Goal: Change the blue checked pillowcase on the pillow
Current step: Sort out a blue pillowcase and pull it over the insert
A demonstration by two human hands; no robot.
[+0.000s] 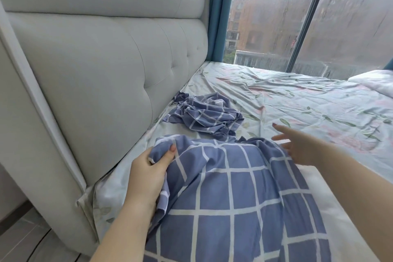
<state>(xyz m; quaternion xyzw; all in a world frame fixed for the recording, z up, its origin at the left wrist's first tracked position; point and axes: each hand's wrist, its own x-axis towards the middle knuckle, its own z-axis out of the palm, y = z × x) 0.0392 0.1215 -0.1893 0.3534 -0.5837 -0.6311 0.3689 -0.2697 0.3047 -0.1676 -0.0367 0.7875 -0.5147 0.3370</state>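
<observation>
On the bed, whose pale floral cotton sheet [297,100] is creased all over, lie two blue pillowcases with a white check. One is a crumpled blue checked pillowcase [208,112], heaped loose on the sheet close to the foot of the grey padded headboard [106,70]. The other, the near blue checked pillowcase [229,193], is spread in the foreground over one plump white pillow [331,204], which shows bare along its right side.

Two hands are in view, both with bare forearms reaching in from below. The left hand [146,174] grips the far left corner of the near pillowcase. Its thumb lies on top of the bunched fabric and its fingers curl underneath. The right hand [302,147] holds nothing. Its fingers are straight and spread, pointing away toward the crumpled pillowcase, just above the far right edge of the near one. Whether its lower fingers touch the fabric I cannot tell.

Further off, one folded white quilt [374,83] rests on the right of the bed. One teal curtain [221,6] hangs beside a large rain-streaked window [350,17].
</observation>
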